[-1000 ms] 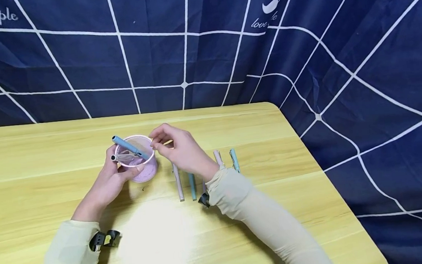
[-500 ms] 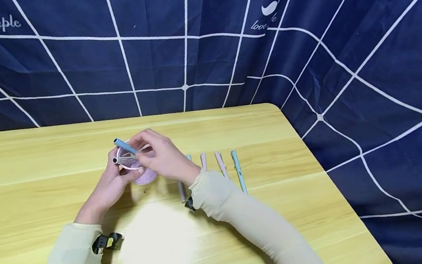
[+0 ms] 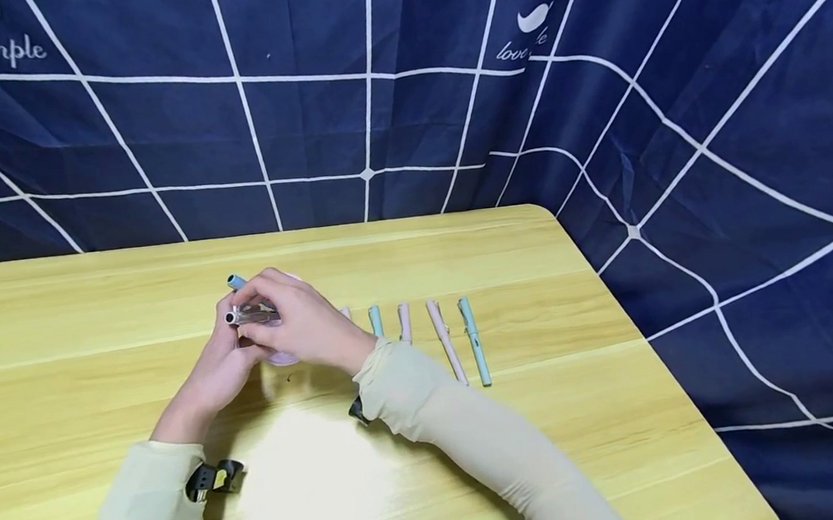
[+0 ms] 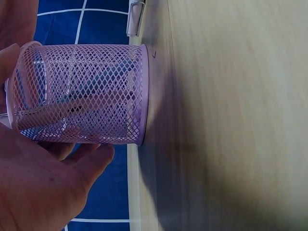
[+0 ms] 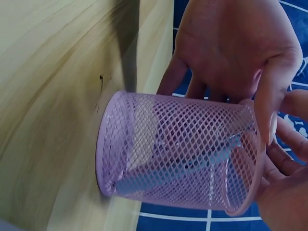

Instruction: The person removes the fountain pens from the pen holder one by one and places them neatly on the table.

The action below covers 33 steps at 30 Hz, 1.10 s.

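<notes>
My left hand (image 3: 218, 368) grips a pink mesh pen holder (image 4: 86, 91) around its side near the rim; the holder's base is at the tabletop. Over its mouth, my right hand (image 3: 295, 312) has thumb and index finger on either side of a clear-grey pen (image 3: 252, 315), pinching it near its upper end. A blue pen (image 3: 237, 281) also leans in the holder and sticks out beyond my right fingers. In the right wrist view, the blue pen's lower part shows through the mesh. From the head, my right hand hides most of the holder.
On the wooden table (image 3: 549, 413), a row of pens lies to the right: a teal pen (image 3: 475, 341), a pink pen (image 3: 446, 342), a lilac pen (image 3: 404, 323), another teal pen (image 3: 375, 320), and one partly hidden. A dark blue gridded curtain (image 3: 316, 128) hangs behind and at the right.
My right hand has moved left from the holder's right rim, across its mouth, to the clear-grey pen. The left hand keeps its grip on the holder, and more of the pen row shows.
</notes>
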Each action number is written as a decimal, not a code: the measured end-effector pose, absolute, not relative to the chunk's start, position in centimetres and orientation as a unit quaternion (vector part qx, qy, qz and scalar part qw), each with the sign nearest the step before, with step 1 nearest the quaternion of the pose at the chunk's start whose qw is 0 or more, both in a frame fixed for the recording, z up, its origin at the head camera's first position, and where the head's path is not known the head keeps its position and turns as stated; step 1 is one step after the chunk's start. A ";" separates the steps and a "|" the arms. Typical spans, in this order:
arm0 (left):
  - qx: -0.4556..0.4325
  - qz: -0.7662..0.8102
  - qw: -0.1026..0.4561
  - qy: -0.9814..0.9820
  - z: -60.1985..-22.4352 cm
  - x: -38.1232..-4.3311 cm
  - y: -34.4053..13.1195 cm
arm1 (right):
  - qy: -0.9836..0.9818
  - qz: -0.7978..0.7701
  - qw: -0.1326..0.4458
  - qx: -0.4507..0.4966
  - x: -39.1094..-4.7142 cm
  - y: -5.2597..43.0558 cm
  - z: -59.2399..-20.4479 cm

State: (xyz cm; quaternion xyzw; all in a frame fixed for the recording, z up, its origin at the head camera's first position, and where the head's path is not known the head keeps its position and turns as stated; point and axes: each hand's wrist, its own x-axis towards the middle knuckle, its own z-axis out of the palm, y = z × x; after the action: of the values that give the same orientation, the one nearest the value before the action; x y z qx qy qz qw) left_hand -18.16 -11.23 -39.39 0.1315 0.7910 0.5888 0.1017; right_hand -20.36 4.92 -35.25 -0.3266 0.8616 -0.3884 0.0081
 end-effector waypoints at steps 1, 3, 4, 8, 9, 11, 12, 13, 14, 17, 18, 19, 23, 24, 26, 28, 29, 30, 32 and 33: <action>0.131 0.584 0.101 0.795 -39.4 -18.2 -11.2 | 0.865 -0.379 0.006 -0.329 -20.4 4.8 -35.3; 0.133 0.578 0.099 0.799 -39.4 -18.2 -11.2 | 0.871 -0.359 -0.004 -0.335 -20.5 4.7 -35.4; 0.134 0.579 0.100 0.798 -39.3 -18.2 -11.1 | 0.874 -0.350 -0.008 -0.336 -20.5 4.6 -35.4; 0.138 0.580 0.100 0.797 -39.2 -18.3 -11.0 | 0.881 -0.325 -0.024 -0.342 -20.7 4.5 -35.5; 0.140 0.580 0.099 0.797 -39.2 -18.3 -11.0 | 0.882 -0.322 -0.025 -0.343 -20.7 4.5 -35.5; 0.141 0.580 0.096 0.797 -39.2 -18.3 -10.9 | 0.882 -0.323 -0.024 -0.342 -20.8 4.5 -35.5; 0.144 0.579 0.093 0.797 -39.3 -18.4 -10.9 | 0.882 -0.323 -0.025 -0.343 -20.8 4.4 -35.5; 0.146 0.578 0.090 0.798 -39.3 -18.4 -10.9 | 0.881 -0.323 -0.025 -0.344 -20.8 4.4 -35.5; 0.148 0.577 0.087 0.798 -39.3 -18.4 -10.9 | 0.881 -0.322 -0.026 -0.345 -20.8 4.3 -35.5; 0.151 0.574 0.082 0.800 -39.3 -18.3 -10.9 | 0.881 -0.319 -0.030 -0.348 -20.9 4.3 -35.6; 0.151 0.574 0.081 0.800 -39.3 -18.3 -10.9 | 0.881 -0.317 -0.032 -0.349 -20.9 4.2 -35.6; 0.149 0.575 0.082 0.800 -39.3 -18.3 -10.9 | 0.882 -0.315 -0.032 -0.350 -20.9 4.2 -35.7; 0.141 0.578 0.086 0.799 -39.3 -18.3 -11.0 | 0.882 -0.312 -0.034 -0.352 -21.0 4.2 -35.6; 0.139 0.578 0.088 0.799 -39.2 -18.3 -11.0 | 0.881 -0.311 -0.035 -0.354 -21.0 4.2 -35.6; 0.137 0.578 0.092 0.799 -39.2 -18.3 -11.0 | 0.881 -0.308 -0.038 -0.357 -21.0 4.2 -35.6; 0.136 0.583 0.095 0.796 -39.3 -18.3 -11.0 | 0.880 -0.307 -0.041 -0.360 -21.0 4.3 -35.6; 0.135 0.584 0.096 0.794 -39.3 -18.3 -11.0 | 0.879 -0.309 -0.042 -0.362 -21.0 4.3 -35.6; 0.135 0.584 0.097 0.795 -39.3 -18.2 -11.0 | 0.878 -0.310 -0.042 -0.363 -20.9 4.3 -35.7; 0.137 0.583 0.098 0.795 -39.4 -18.2 -11.1 | 0.876 -0.314 -0.041 -0.364 -20.9 4.4 -35.8; 0.138 0.583 0.098 0.795 -39.5 -18.1 -11.1 | 0.875 -0.316 -0.041 -0.365 -20.8 4.4 -35.9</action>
State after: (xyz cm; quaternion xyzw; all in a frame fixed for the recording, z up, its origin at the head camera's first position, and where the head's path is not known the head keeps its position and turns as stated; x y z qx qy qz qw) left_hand -18.14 -11.09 -39.47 0.1381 0.7947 0.5829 0.0976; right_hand -20.82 4.40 -35.87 -0.3653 0.8746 -0.3162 -0.0405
